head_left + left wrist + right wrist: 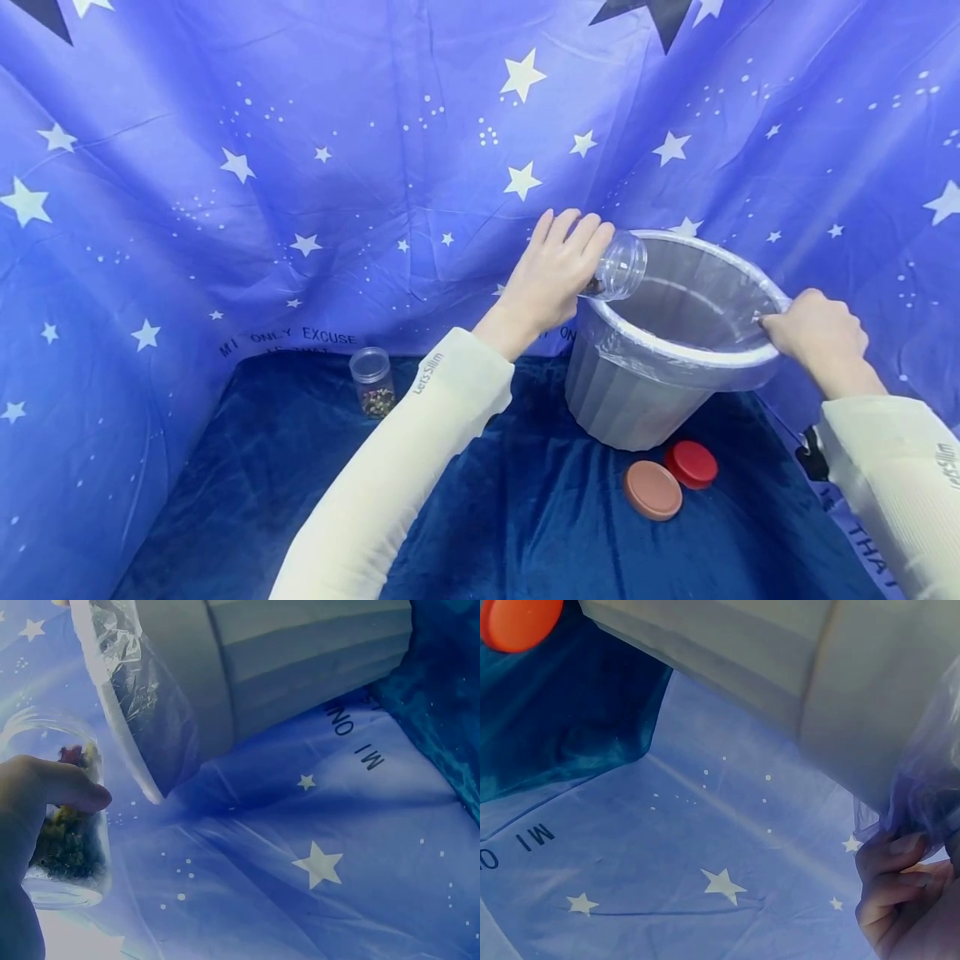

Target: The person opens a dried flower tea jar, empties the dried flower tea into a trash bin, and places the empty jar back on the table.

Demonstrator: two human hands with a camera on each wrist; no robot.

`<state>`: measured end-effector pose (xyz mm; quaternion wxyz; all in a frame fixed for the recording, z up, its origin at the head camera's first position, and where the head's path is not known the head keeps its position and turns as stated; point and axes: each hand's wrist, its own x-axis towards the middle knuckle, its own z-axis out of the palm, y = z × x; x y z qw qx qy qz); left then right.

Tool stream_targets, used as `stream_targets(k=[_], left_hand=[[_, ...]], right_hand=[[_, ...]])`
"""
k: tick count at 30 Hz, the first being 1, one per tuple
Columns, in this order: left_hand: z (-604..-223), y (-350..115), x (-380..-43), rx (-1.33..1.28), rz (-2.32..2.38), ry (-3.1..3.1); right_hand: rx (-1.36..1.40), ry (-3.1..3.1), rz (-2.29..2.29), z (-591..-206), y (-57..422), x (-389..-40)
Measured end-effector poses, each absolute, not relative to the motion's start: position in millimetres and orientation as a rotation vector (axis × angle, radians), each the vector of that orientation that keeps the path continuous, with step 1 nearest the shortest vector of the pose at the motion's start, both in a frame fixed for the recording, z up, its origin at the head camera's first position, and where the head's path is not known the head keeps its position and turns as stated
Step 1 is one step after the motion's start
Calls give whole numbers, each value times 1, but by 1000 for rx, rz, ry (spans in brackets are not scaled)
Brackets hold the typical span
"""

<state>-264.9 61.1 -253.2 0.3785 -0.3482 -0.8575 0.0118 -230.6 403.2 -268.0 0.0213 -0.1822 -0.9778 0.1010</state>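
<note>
My left hand [551, 267] grips a clear plastic jar [624, 265], tipped with its open mouth toward the trash can [626, 392] at the rim. Dried, coloured bits [69, 844] lie inside the jar in the left wrist view, with my thumb across its side. The grey ribbed can has a white rim and a clear plastic liner [720, 373] folded over it. At the can's right side my right hand [817, 333] holds the rim, its fingers curled against the liner in the right wrist view.
A second clear jar [372, 383], lidless and partly filled with dried bits, stands left on the dark blue cloth [517, 517]. In front of the can lie a red lid [692, 464] and a brownish-orange lid [653, 490]. A star-printed curtain [375, 167] surrounds the table.
</note>
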Motion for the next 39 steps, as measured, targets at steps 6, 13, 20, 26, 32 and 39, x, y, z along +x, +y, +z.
stream_targets(k=[6, 13, 20, 26, 32, 39], left_hand=[[-255, 65, -265, -920, 72, -2154], [-257, 67, -267, -938, 140, -2180], [-259, 67, -268, -940, 187, -2099], [-261, 71, -270, -926, 191, -2006], [-260, 77, -272, -926, 306, -1895], [-256, 80, -271, -989, 469, -1877]], right_hand=[[-556, -3028, 311, -268, 402, -230], [-550, -3020, 317, -268, 403, -229], [-557, -3017, 321, -268, 404, -230], [-559, -3015, 321, -268, 404, -230], [-559, -3014, 319, -268, 403, -230], [-555, -3014, 316, -269, 403, -231]])
